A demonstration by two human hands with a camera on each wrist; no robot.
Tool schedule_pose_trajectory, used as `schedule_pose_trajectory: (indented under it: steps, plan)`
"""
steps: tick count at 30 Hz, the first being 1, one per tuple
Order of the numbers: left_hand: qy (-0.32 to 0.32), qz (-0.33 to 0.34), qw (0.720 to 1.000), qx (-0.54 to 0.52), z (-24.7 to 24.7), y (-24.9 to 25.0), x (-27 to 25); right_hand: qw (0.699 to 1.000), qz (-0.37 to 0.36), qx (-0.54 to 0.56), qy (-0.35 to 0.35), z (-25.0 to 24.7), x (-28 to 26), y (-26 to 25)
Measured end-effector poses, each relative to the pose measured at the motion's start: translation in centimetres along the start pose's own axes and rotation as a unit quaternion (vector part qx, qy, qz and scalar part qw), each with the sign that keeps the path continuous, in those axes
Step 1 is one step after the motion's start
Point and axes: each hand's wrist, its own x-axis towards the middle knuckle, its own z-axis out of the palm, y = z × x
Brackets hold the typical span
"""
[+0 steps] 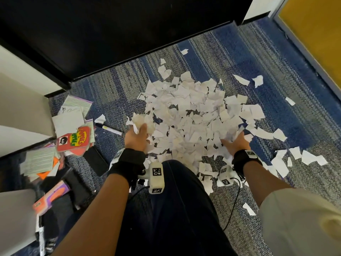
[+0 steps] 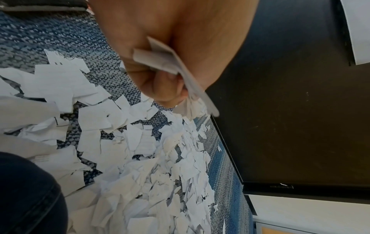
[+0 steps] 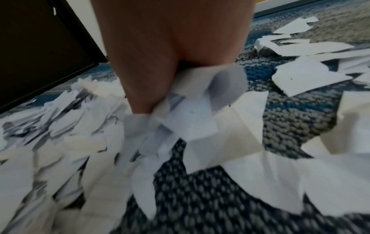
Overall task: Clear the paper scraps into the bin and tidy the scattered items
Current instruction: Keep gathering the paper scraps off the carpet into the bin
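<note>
Three views over one floor.
Head looking steeply down; wrists close along each palm, sharing the paper scraps [image 1: 190, 115] and carpet [image 1: 276, 58].

Right hand [image 3: 170, 52] fingers: you are burying them in the paper scraps [image 3: 186, 117]; the right wrist view is blurring, so the grip is not showing clearly.
Left hand [image 1: 137, 136] fingertips: scraps are covering them in the head view.
Marker [image 1: 108, 128]: a scrap is hiding its far end.
Cards [image 1: 74, 139] at left: print is reading too small; lower ones are blurring.
Black cabinet [image 1: 110, 30]: the top edge is cutting it off.
Bin: it is not showing in any view.
</note>
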Motion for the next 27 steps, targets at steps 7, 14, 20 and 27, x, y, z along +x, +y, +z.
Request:
schedule_pose_trajectory:
  steps: [7, 14, 20, 27]
  plan:
    - [-0.012, 0.006, 1.0, -0.006, 0.1, 0.1, -0.7, 0.995, -0.072, -0.024, 0.064, 1.0, -2.3, -0.2]
    - [-0.009, 0.055, 0.998, -0.023, -2.4, 2.9, -2.7, 0.967, 0.012, 0.252, -0.029, 0.2, -5.8, -1.6]
    - [-0.015, 0.104, 0.993, -0.052, -6.5, 6.9, -6.4, 0.937, -0.066, 0.326, -0.102, -4.0, -13.2, -11.8]
    - [0.028, 0.138, 0.973, -0.184, -17.2, 9.6, -10.8, 0.859, -0.257, 0.396, -0.198, -3.9, -28.7, -23.6]
